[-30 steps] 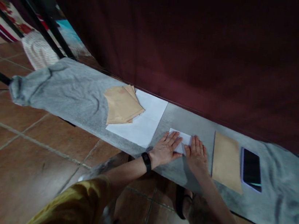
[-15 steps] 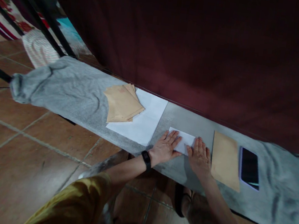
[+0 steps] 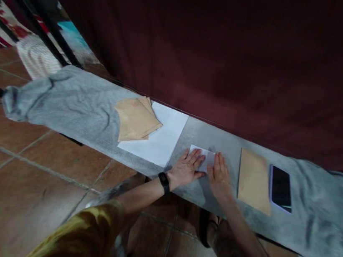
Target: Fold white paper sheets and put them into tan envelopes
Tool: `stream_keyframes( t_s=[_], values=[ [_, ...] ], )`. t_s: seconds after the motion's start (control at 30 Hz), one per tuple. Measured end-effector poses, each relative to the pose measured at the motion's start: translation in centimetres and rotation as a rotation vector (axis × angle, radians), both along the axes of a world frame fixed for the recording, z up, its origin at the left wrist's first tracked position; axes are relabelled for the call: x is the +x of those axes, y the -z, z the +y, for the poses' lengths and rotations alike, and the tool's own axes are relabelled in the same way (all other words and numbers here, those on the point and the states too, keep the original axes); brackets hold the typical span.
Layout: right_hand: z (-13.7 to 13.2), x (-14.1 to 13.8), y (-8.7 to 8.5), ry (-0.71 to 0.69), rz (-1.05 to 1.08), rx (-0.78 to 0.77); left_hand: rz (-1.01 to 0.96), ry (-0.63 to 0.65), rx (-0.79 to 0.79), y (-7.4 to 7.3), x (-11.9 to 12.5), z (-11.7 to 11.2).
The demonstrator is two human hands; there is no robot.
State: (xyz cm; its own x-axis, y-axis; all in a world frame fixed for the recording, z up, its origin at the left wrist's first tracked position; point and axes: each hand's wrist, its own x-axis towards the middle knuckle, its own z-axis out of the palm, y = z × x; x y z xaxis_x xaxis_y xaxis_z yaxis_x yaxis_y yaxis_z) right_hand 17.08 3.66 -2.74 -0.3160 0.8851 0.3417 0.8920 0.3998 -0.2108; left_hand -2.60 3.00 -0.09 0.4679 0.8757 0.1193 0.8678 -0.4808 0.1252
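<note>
Seen from the head camera, the person leans over a long narrow bench draped in grey plush cloth (image 3: 203, 129), and both bare hands are down on a small folded piece of white paper (image 3: 209, 158). It lies flat on the smooth middle stretch of the cloth. The left hand (image 3: 186, 169) rests palm down, its fingers reaching over the paper's left part and a little apart from each other. The right hand (image 3: 220, 180) is laid flat at the paper's right edge, its fingers close together and its thumb out toward the left hand. Neither hand is clamped on anything; they press from above.

Left of the hands I can see a large white paper sheet (image 3: 167, 142), partly covered by a fanned stack of tan paper envelopes (image 3: 136, 120). To the right lies a single tan paper rectangle (image 3: 253, 180), and just beside it a dark-screened phone in a pale purple case (image 3: 281, 188). A black band (image 3: 163, 183) circles the left wrist, below it a mustard-yellow sleeve (image 3: 81, 234). Behind the bench hangs a dark maroon curtain (image 3: 200, 52).
</note>
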Motion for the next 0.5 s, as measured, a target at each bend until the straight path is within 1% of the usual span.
stream_keyframes(
  t_s=[0.07, 0.13, 0.23, 0.33, 0.5],
  values=[
    [-0.3, -1.1, 0.1, -0.051, 0.015, -0.064, 0.002, 0.002, -0.002, 0.1, -0.1, 0.0],
    [-0.5, -1.8, 0.3, -0.059, -0.001, -0.106, -0.002, 0.0, -0.002, 0.2, -0.2, 0.1],
    [-0.7, -1.9, 0.5, -0.015, -0.051, -0.111, -0.019, -0.023, 0.001, 0.4, -0.5, 0.2],
    [-0.7, -1.6, 0.5, 0.027, -0.085, -0.086, -0.03, -0.084, 0.01, 0.6, -0.9, 0.4],
    [-0.5, -1.1, 0.5, 0.088, -0.121, -0.071, -0.024, -0.155, 0.03, 0.3, -1.3, 0.7]
  ],
)
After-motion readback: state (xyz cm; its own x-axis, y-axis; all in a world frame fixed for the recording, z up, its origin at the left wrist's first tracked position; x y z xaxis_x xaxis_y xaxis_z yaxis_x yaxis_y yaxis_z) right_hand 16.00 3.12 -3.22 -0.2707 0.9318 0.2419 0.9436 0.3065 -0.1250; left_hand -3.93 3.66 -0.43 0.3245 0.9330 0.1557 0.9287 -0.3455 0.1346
